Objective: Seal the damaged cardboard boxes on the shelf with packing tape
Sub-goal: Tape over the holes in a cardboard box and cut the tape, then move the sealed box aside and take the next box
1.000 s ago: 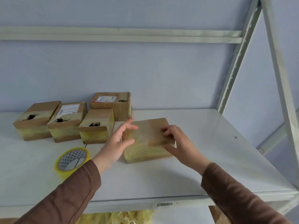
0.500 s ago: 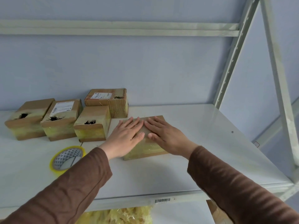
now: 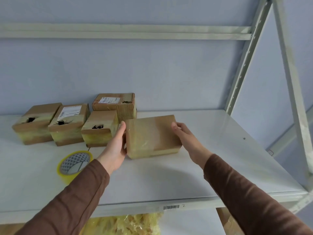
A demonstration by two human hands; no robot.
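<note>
A cardboard box wrapped in clear tape [image 3: 152, 134] sits mid-shelf between my hands. My left hand [image 3: 116, 146] presses flat against its left side, thumb up at the top edge. My right hand [image 3: 184, 134] grips its right end, fingers curled over the upper corner. Left of it stand three boxes with torn holes on top: a far-left box [image 3: 36, 123], a labelled middle box [image 3: 68, 123] and a nearer box [image 3: 100, 128]. Behind them sits another labelled box [image 3: 115, 103] with a torn edge. The yellow-edged tape roll [image 3: 74, 164] lies flat by my left wrist.
The white shelf board [image 3: 211, 150] stretches to the right, up to the metal uprights [image 3: 243, 61] and a diagonal brace. A barcode label [image 3: 171, 207] marks the front edge. Crumpled yellowish plastic [image 3: 125, 224] shows on the level below.
Both hands slid off the box's top, where they lay flat, out to its left and right sides. The box now sits turned slightly, close to the other boxes.
</note>
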